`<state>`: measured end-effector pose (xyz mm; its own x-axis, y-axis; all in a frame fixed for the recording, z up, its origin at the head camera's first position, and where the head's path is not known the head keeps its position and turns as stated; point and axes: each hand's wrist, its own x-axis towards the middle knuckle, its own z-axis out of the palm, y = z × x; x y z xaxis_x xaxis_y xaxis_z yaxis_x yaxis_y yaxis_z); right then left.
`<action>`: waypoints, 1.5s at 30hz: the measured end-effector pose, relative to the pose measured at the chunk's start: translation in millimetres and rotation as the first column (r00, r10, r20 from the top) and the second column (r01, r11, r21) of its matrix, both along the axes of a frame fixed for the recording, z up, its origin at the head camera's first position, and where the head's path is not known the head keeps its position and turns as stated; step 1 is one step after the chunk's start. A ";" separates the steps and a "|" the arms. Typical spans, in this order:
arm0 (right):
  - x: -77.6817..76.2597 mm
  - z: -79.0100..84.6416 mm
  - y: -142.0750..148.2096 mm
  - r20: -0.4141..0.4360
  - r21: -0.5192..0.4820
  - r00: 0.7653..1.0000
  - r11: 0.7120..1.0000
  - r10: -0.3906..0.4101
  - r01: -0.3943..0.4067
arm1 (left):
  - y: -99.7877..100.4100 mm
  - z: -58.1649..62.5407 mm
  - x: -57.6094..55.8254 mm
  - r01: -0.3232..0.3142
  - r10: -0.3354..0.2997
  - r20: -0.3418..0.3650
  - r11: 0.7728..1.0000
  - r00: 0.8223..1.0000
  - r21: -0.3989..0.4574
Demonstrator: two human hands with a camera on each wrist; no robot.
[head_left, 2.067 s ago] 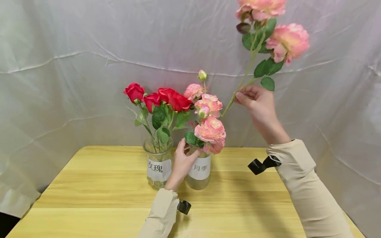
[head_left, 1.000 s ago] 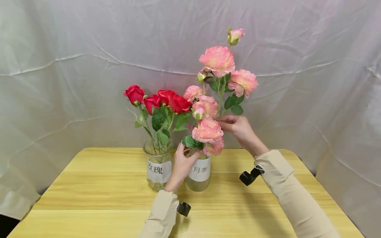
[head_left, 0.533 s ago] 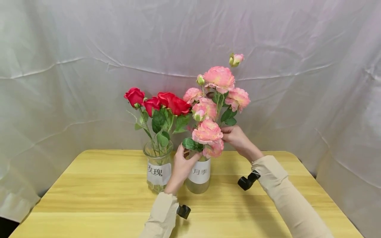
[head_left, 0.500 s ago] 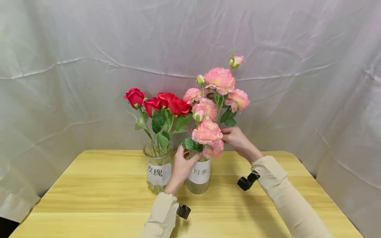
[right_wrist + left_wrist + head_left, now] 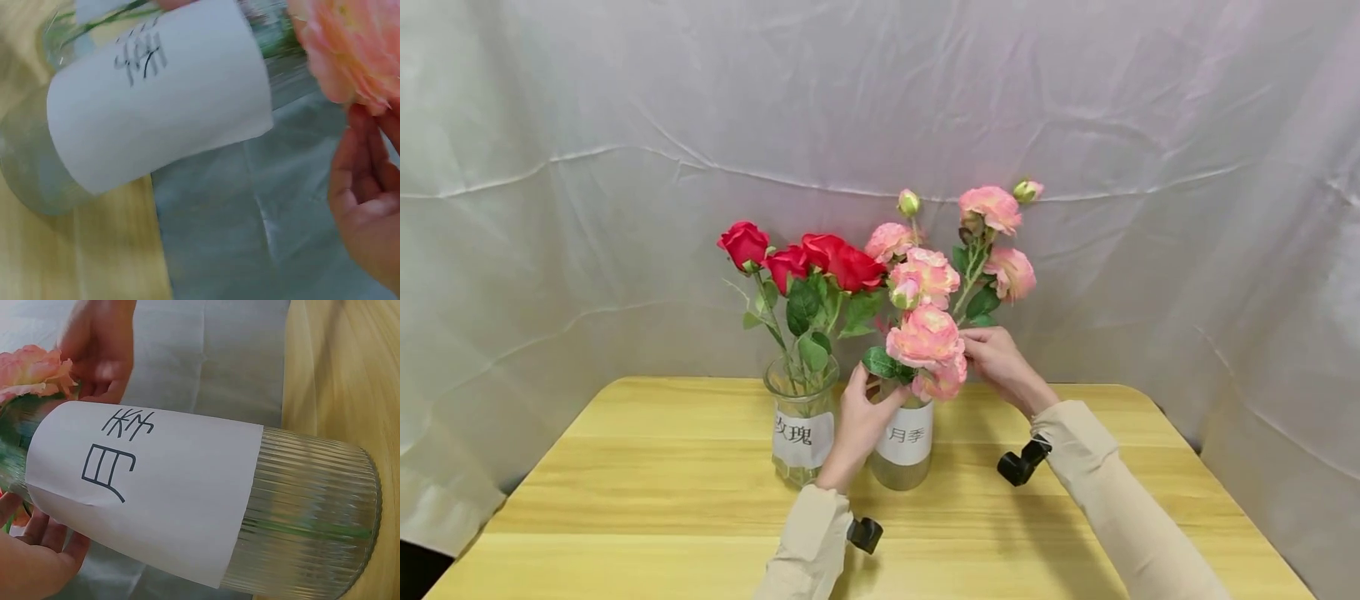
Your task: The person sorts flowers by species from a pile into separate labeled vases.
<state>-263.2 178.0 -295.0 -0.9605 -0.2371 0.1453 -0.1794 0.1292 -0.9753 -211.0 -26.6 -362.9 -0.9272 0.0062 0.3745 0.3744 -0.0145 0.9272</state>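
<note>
My left hand (image 5: 859,425) holds a ribbed glass vase (image 5: 901,475) near its mouth, thumb and fingers spread around it. A white paper label (image 5: 156,481) with black characters wraps the vase. Pink blooms (image 5: 925,333) lean out of its mouth towards the front. Behind them my right hand (image 5: 1006,367) pinches the stem of another pink flower spray (image 5: 988,208), which tilts to the right; the stem's lower end is hidden by the blooms. The right wrist view shows the right hand's fingers (image 5: 347,169) curled just under a pink petal head.
Left of the held vase stands a second glass vase (image 5: 800,473), labelled too, with several red roses (image 5: 846,265) and green leaves. Both are on a wooden table (image 5: 647,475). A grey cloth (image 5: 625,208) hangs behind and at the sides. Black wrist cameras stick out below both cuffs.
My right hand has brought the pink spray down and left to the vase's mouth. In the last half second the spray has dropped further and leaned right. My left hand has kept its hold.
</note>
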 end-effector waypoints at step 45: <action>11.9 -2.7 26.0 -0.016 0.202 0.990 0.971 0.137 -0.131 | 3.0 0.5 0.1 0.018 -0.017 -0.005 1.000 1.000 0.013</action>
